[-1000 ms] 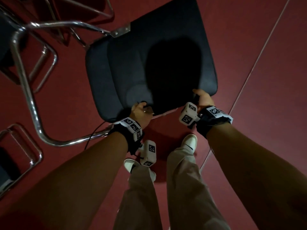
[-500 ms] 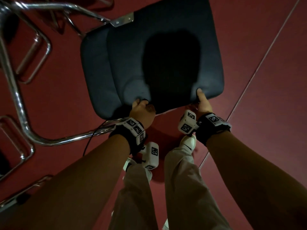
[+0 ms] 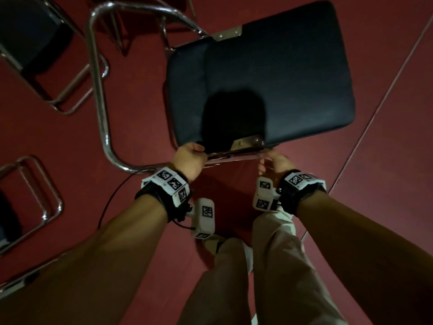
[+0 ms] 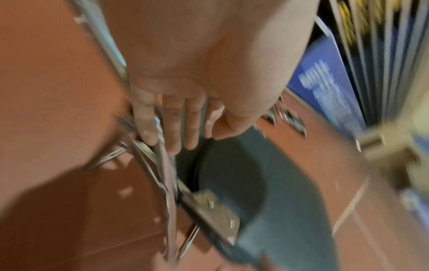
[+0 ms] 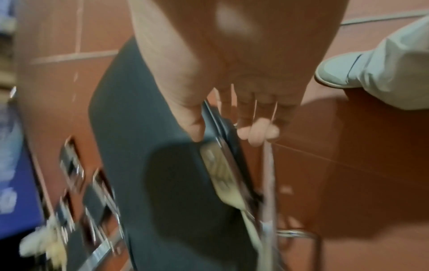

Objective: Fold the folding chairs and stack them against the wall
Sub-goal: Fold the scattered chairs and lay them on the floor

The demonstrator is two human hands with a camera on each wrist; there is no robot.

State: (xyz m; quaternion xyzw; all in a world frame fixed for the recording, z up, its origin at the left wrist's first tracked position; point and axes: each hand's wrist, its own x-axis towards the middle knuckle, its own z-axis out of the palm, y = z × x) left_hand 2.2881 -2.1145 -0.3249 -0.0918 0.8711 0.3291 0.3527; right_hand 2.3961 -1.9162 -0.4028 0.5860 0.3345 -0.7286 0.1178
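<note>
On my far left a second folding chair (image 3: 30, 43) stands with its dark seat and chrome legs close to the one I am working on, and another chrome frame loop (image 3: 35, 195) lies lower left on the red floor (image 3: 386, 207); both crowd that side. Next comes the curved chrome tube (image 3: 98, 90) of my own folding chair (image 3: 269, 78), sweeping down toward my left wrist. My left hand (image 3: 191, 158) has its grip curled round the near edge of the seat; the left wrist view shows its fingers (image 4: 171, 126) wrapped over the metal bar under the padding. The dark padded seat fills the middle, tilted, with a metal bracket (image 3: 248, 140) on its near edge between my hands. My right hand (image 3: 276, 160) clamps the same edge: in the right wrist view the thumb (image 5: 192, 126) lies on the cushion and the fingers curl beneath the bar. My legs and a pale shoe (image 5: 336, 71) stand just behind that edge. To the right the floor runs bare, crossed by one pale seam (image 3: 375, 113). A blurred blue panel (image 4: 325, 91) shows beyond the chair in the left wrist view.
</note>
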